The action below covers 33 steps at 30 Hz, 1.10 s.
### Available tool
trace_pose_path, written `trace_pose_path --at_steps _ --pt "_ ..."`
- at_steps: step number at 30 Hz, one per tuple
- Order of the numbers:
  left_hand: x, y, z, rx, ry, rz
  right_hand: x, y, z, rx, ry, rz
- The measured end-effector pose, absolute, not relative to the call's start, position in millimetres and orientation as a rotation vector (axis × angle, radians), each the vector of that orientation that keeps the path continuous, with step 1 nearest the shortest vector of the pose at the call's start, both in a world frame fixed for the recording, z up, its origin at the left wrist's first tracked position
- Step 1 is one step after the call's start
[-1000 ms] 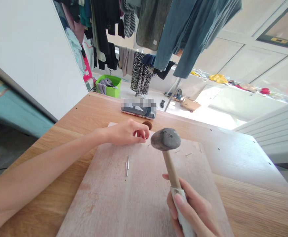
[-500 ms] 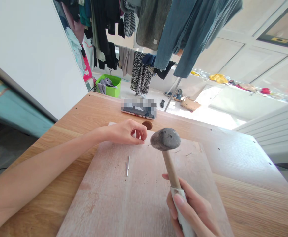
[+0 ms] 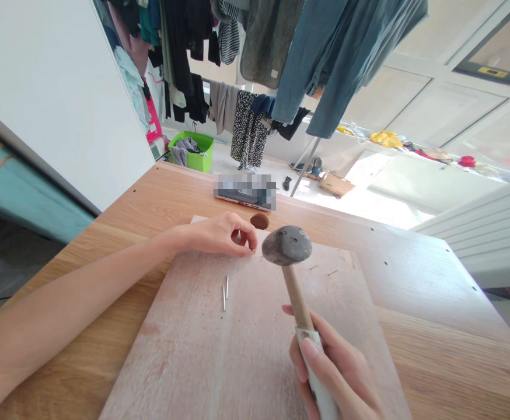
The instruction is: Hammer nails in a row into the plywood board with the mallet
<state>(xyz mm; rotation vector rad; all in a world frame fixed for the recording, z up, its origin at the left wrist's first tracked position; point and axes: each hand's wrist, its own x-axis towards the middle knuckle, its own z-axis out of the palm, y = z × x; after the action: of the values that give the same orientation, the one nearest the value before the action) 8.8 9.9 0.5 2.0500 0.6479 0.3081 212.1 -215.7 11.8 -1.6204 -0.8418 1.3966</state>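
Bare board (image 3: 246,350) between hammer (image 3: 286,246), near edge

Left hand (image 3: 220,234) stretched forward, forearm bare, fingertips (image 3: 250,247) pinched together (thumb meeting index). Right hand (image 3: 334,373) nearer body, fist closed, thumb on top.

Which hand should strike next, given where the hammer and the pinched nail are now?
Right. The right hand grips the hammer, its head beside the left hand, whose fingertips pinch at the board.
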Motion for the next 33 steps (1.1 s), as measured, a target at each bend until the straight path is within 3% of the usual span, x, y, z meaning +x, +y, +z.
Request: trace_pose_path --at_steps 33 --pt "11.2 13.1 -10.3 2.060 0.560 0.426 206.7 -216.9 3.6 -1.617 -0.817 1.488"
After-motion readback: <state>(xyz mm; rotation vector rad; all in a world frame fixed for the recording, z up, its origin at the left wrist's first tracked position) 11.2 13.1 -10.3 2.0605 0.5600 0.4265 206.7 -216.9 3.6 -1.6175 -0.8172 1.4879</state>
